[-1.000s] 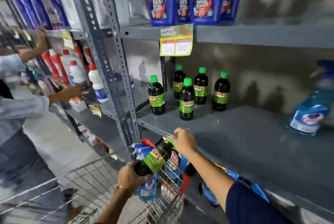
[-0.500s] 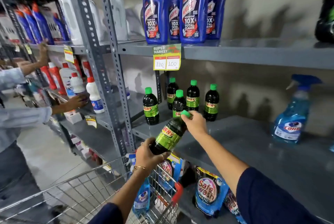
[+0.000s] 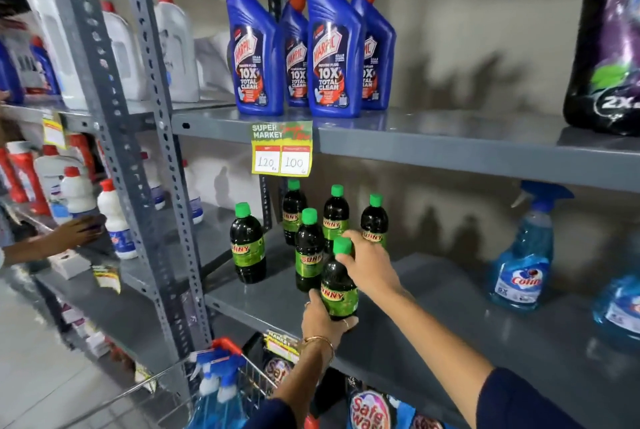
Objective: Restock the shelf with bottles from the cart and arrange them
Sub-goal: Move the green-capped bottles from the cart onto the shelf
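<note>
I hold a dark bottle with a green cap and green label (image 3: 337, 285) upright at the front of the grey middle shelf (image 3: 433, 321). My left hand (image 3: 323, 319) grips its base from below. My right hand (image 3: 369, 260) is closed around its neck and cap. Right behind it stand several matching green-capped bottles (image 3: 310, 250), one apart at the left (image 3: 247, 245). The wire cart (image 3: 239, 376) sits below at the bottom edge, with blue spray bottles (image 3: 214, 383) in it.
Blue toilet-cleaner bottles (image 3: 258, 54) stand on the shelf above, over a price tag (image 3: 282, 148). Blue spray bottles (image 3: 524, 252) stand at the right of the middle shelf. Another person's hand (image 3: 78, 231) reaches into the left shelving bay. Detergent pouches (image 3: 369, 408) lie below.
The bottle went from tilted above the cart up to the shelf and now stands upright. Both hands rose with it. My view moved closer to the shelf.
</note>
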Demonstrator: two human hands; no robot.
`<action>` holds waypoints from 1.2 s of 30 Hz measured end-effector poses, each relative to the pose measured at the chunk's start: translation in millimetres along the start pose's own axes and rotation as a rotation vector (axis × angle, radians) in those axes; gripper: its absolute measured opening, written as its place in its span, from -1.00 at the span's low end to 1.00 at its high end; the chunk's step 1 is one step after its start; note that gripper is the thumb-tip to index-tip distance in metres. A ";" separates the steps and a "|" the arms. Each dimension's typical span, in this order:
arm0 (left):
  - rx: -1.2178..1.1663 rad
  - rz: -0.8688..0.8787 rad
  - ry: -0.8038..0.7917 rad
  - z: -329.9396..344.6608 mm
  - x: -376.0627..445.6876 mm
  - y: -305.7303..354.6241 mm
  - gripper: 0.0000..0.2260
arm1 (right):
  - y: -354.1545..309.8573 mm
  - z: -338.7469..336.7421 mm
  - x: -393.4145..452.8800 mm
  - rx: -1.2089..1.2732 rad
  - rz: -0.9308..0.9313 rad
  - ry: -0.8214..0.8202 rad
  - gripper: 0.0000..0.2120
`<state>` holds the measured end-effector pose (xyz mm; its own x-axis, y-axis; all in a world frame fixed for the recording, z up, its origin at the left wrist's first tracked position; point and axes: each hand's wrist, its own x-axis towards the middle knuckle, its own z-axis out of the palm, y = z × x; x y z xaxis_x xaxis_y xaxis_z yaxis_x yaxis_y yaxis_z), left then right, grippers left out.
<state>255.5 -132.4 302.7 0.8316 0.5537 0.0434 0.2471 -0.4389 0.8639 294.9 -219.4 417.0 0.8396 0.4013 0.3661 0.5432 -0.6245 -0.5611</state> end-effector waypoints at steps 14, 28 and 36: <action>-0.148 0.006 -0.119 4.3 23.8 -13.3 -0.55 | 23.0 5.5 11.0 -0.029 -0.016 0.074 -0.63; 0.003 -0.036 0.160 -110.6 1.5 -94.1 -0.83 | -33.5 87.4 -38.5 -0.139 -0.398 0.279 -0.74; 0.077 -0.247 0.226 -159.3 -14.5 -164.8 -0.78 | -67.3 169.9 -59.3 -0.018 -0.424 -0.096 -0.76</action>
<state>123.5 44.7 239.6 0.6133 0.7886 -0.0447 0.4708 -0.3196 0.8223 209.1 -87.3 306.9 0.5387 0.6853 0.4901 0.8409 -0.4020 -0.3623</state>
